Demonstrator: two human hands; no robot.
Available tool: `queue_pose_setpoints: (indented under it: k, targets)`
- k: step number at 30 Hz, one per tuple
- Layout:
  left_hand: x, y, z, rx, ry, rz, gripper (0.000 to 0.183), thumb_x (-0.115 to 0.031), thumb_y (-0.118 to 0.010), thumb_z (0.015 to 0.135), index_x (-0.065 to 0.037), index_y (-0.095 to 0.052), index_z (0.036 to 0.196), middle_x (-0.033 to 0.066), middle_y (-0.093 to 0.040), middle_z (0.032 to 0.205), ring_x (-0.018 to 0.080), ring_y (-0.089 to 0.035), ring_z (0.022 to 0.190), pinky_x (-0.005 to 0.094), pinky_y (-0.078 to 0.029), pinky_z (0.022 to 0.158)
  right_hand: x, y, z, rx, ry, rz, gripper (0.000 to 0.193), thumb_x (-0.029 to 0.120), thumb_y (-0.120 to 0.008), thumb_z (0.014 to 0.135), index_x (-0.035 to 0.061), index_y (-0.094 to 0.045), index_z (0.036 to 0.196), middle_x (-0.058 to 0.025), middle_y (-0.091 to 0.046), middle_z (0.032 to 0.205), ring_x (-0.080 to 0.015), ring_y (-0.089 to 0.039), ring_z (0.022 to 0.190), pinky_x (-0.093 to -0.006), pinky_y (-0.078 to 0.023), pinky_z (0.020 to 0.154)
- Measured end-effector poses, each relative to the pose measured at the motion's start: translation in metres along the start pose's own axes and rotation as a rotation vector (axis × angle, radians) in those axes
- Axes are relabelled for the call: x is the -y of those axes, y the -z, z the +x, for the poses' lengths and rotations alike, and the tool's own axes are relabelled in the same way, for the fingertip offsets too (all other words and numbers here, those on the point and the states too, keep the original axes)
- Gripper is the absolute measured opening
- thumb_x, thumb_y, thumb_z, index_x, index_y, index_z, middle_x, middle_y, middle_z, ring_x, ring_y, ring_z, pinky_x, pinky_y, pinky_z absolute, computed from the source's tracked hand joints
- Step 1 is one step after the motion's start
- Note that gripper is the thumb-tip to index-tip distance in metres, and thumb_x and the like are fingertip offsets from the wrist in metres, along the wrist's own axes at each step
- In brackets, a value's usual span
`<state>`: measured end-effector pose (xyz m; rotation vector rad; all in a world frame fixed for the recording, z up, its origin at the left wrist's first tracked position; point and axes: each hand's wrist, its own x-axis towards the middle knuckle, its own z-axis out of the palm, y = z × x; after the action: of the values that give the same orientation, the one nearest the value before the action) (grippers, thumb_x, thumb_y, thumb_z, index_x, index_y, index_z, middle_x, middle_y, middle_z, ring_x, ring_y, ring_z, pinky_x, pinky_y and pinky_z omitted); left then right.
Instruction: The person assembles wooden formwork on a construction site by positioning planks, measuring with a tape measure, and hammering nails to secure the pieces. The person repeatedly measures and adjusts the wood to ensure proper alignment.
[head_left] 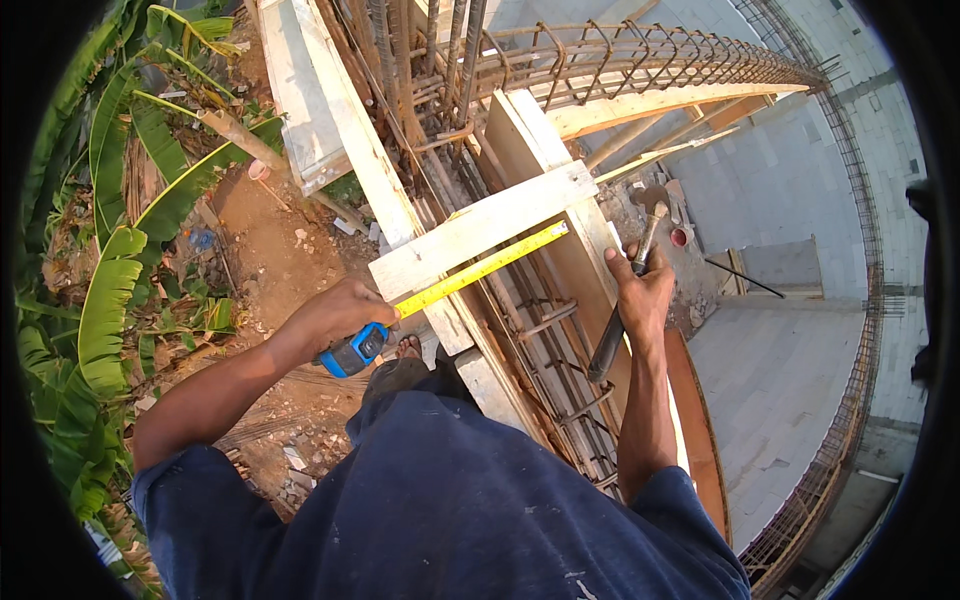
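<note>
The left hand [335,315] is clenching a blue tape measure case [352,350] and is stretching its yellow blade [485,268] along the pale timber cross-piece [480,232], from that board's near left corner to its far right end, where the tip is lying. The blade is looking thin, light and springy, likely to kink, so the case is the sound place to hold. The right hand [640,290] is gripping a hammer [630,285] mid-handle, its heavy steel head pointing up. Between the plywood formwork sides [590,290], a rebar cage [555,340] is filling the trough.
</note>
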<state>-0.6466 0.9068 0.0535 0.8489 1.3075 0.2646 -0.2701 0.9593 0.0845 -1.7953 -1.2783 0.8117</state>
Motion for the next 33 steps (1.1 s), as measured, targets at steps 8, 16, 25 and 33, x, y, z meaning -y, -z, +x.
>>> queue_pose_setpoints:
  k: [8, 16, 25, 33]
  targets:
    - [0.001, -0.007, 0.0, -0.053, 0.014, -0.089, 0.032, -0.023, -0.072, 0.08, 0.007, -0.071, 0.092, 0.0081, -0.07, 0.08, 0.0109, -0.062, 0.065, 0.0253, -0.049, 0.061, 0.017, -0.052, -0.027, 0.015, -0.162, 0.106, 0.027, 0.015, -0.074, 0.087, 0.0018, -0.051, 0.084, -0.0124, -0.065, 0.065, -0.0141, -0.06, 0.05, -0.0259, -0.046, 0.044]
    - [-0.006, -0.003, -0.002, 0.0, -0.008, -0.059, 0.032, -0.023, -0.07, 0.083, 0.007, -0.069, 0.092, 0.011, -0.071, 0.081, 0.0129, -0.066, 0.069, 0.0262, -0.052, 0.065, 0.01, -0.096, -0.031, -0.118, -0.155, 0.293, 0.029, 0.012, -0.076, 0.085, 0.0032, -0.049, 0.08, -0.0104, -0.064, 0.068, -0.0165, -0.067, 0.059, -0.0267, -0.054, 0.047]
    - [0.007, 0.016, -0.013, 0.065, 0.004, 0.051, 0.028, -0.022, -0.067, 0.089, 0.005, -0.071, 0.097, 0.0108, -0.073, 0.084, 0.0128, -0.067, 0.072, 0.0265, -0.053, 0.069, 0.01, -0.103, -0.021, -0.148, -0.201, 0.44, 0.024, 0.005, -0.073, 0.084, 0.0021, -0.05, 0.082, -0.0128, -0.064, 0.066, -0.0173, -0.064, 0.052, -0.0277, -0.052, 0.044]
    - [0.006, 0.013, -0.02, -0.079, 0.079, 0.192, 0.028, -0.023, -0.066, 0.088, 0.003, -0.074, 0.097, 0.008, -0.074, 0.083, 0.0095, -0.064, 0.069, 0.0254, -0.05, 0.066, 0.015, -0.073, -0.019, -0.081, -0.185, 0.267, 0.038, 0.031, -0.076, 0.087, -0.0013, -0.056, 0.087, -0.012, -0.066, 0.067, -0.0124, -0.058, 0.047, -0.025, -0.044, 0.038]
